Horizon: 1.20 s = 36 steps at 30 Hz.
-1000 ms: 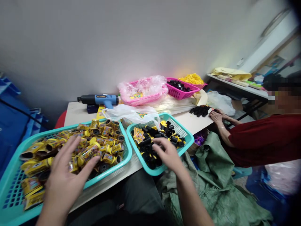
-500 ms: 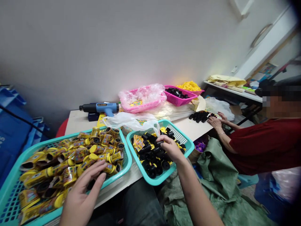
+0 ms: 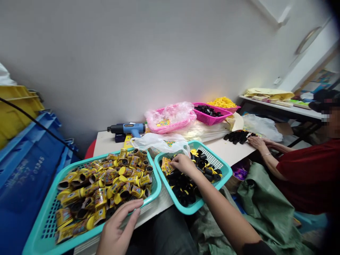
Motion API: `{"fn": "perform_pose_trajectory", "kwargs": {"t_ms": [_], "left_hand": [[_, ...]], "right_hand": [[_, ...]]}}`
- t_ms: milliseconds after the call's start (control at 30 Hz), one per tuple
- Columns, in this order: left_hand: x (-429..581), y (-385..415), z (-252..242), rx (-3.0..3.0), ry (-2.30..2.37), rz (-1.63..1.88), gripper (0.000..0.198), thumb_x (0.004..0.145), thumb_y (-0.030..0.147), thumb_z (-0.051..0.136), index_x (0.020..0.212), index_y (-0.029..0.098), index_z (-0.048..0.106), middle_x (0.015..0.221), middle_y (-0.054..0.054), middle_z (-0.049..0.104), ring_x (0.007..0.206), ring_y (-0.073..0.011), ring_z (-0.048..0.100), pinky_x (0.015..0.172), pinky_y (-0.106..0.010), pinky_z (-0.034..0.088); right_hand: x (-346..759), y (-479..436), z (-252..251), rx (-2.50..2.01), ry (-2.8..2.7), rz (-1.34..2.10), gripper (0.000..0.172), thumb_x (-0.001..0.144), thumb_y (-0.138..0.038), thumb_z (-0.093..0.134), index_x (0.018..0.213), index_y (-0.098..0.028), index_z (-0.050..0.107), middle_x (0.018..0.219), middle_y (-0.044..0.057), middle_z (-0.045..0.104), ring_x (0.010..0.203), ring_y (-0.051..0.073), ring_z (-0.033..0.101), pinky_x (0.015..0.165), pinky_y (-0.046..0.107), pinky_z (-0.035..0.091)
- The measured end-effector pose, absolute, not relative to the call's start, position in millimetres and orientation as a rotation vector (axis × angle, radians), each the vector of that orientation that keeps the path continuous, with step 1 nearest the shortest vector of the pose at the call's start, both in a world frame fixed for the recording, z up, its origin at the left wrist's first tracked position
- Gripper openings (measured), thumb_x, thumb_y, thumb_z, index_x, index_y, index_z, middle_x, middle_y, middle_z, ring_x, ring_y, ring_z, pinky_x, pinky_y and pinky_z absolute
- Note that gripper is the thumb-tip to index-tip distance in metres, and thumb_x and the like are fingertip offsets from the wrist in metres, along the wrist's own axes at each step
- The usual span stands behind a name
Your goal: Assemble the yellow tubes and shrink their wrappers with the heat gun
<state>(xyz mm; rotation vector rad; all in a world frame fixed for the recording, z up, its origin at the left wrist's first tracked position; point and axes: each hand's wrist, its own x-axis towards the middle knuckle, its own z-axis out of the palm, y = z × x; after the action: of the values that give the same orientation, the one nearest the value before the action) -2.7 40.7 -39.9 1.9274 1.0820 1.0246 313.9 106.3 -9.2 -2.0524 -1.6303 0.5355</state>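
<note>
My right hand reaches into the right turquoise basket. Its fingers are pinched at a small stack of yellow-orange printed sleeves lying among black cylinders with yellow parts. Beside the front rim of the left turquoise basket, my left hand is held with fingers stretched out and nothing in it. That basket is heaped with small yellow tubes in printed wrappers, several showing yellow caps or dark open ends.
Behind the baskets lie a white plastic bag, a blue heat gun and pink baskets. Blue crates stand at left. A co-worker in a red top handles black parts at right; green sheeting hangs nearby.
My right hand has moved left within its basket to the printed sleeves. My left hand has drawn back from the wrapped tubes to the basket's front rim. The view has turned left.
</note>
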Motion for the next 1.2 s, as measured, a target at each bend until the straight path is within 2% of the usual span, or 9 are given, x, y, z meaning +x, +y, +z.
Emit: {"fn": "perform_pose_trajectory", "kwargs": {"t_ms": [167,300,433,500,667,800,1000,1100,1200], "left_hand": [[10,35,-33,1.697,1.145,1.057,0.024,0.081,0.044,0.062,0.094,0.028,0.075,0.106,-0.004,0.074,0.102,-0.0216,0.067,0.097,-0.032,0.05],[45,25,-19,1.219,1.095,1.226,0.036,0.077,0.046,0.067,0.106,0.026,0.067,0.114,-0.005,0.071,0.105,-0.0202,0.065,0.093,-0.029,0.052],[67,24,-12,1.002,0.928,1.203,0.061,0.061,0.034,0.083,0.115,0.024,0.058,0.089,-0.001,0.072,0.087,-0.0162,0.068,0.076,-0.023,0.056],[66,24,-12,0.922,0.956,1.146,0.056,0.059,0.03,0.084,0.108,0.021,0.059,0.079,0.001,0.069,0.08,-0.0141,0.067,0.074,-0.023,0.055],[54,21,-13,0.764,0.923,1.054,0.057,0.061,0.035,0.083,0.11,0.019,0.061,0.102,-0.007,0.071,0.096,-0.0179,0.067,0.08,-0.024,0.054],[49,24,-20,0.802,0.94,1.013,0.046,0.06,0.035,0.085,0.097,0.017,0.064,0.087,-0.004,0.074,0.083,-0.0149,0.069,0.076,-0.022,0.055],[40,31,-20,0.971,1.052,1.094,0.039,0.057,0.04,0.083,0.088,0.02,0.071,0.07,-0.002,0.075,0.064,-0.0132,0.069,0.063,-0.018,0.056],[35,33,-18,1.081,1.104,1.119,0.026,0.056,0.042,0.081,0.072,0.022,0.076,0.076,-0.004,0.077,0.062,-0.0156,0.07,0.058,-0.019,0.057],[31,33,-19,1.189,1.137,1.132,0.025,0.057,0.044,0.079,0.075,0.026,0.079,0.08,-0.004,0.077,0.072,-0.0208,0.073,0.068,-0.025,0.059]], "right_hand": [[311,72,12,-1.804,-1.555,0.665,0.031,0.08,-0.04,0.057,0.062,-0.016,0.064,0.069,0.003,0.057,0.071,0.017,0.052,0.07,0.029,0.037],[261,39,12,-1.544,-1.472,0.906,0.045,0.081,-0.059,0.054,0.075,-0.016,0.065,0.078,0.004,0.059,0.075,0.016,0.054,0.071,0.028,0.041],[209,16,-4,-1.233,-1.081,1.229,0.042,0.068,-0.054,0.074,0.066,-0.015,0.06,0.072,0.001,0.053,0.072,0.013,0.048,0.07,0.027,0.038],[196,11,-11,-1.152,-0.954,1.299,0.042,0.066,-0.05,0.078,0.062,-0.015,0.056,0.068,-0.001,0.051,0.069,0.012,0.046,0.07,0.026,0.036],[193,5,-20,-1.089,-0.987,1.289,0.036,0.07,-0.048,0.076,0.066,-0.015,0.062,0.072,0.001,0.053,0.072,0.013,0.048,0.07,0.027,0.037],[194,0,-22,-1.228,-1.161,1.185,0.032,0.078,-0.048,0.069,0.073,-0.016,0.068,0.076,0.002,0.053,0.079,0.015,0.049,0.077,0.028,0.037],[213,-13,-13,-0.843,-0.788,1.414,0.04,0.076,-0.04,0.067,0.114,-0.029,0.058,0.101,0.0,0.053,0.086,0.013,0.049,0.076,0.023,0.04],[229,-12,-5,-0.91,-0.821,1.317,0.042,0.073,-0.028,0.075,0.111,-0.029,0.057,0.107,0.0,0.057,0.091,0.012,0.052,0.079,0.021,0.041],[238,-6,0,-0.986,-0.954,1.319,0.037,0.073,-0.034,0.078,0.106,-0.025,0.063,0.104,0.003,0.062,0.087,0.013,0.056,0.077,0.023,0.044]]}}
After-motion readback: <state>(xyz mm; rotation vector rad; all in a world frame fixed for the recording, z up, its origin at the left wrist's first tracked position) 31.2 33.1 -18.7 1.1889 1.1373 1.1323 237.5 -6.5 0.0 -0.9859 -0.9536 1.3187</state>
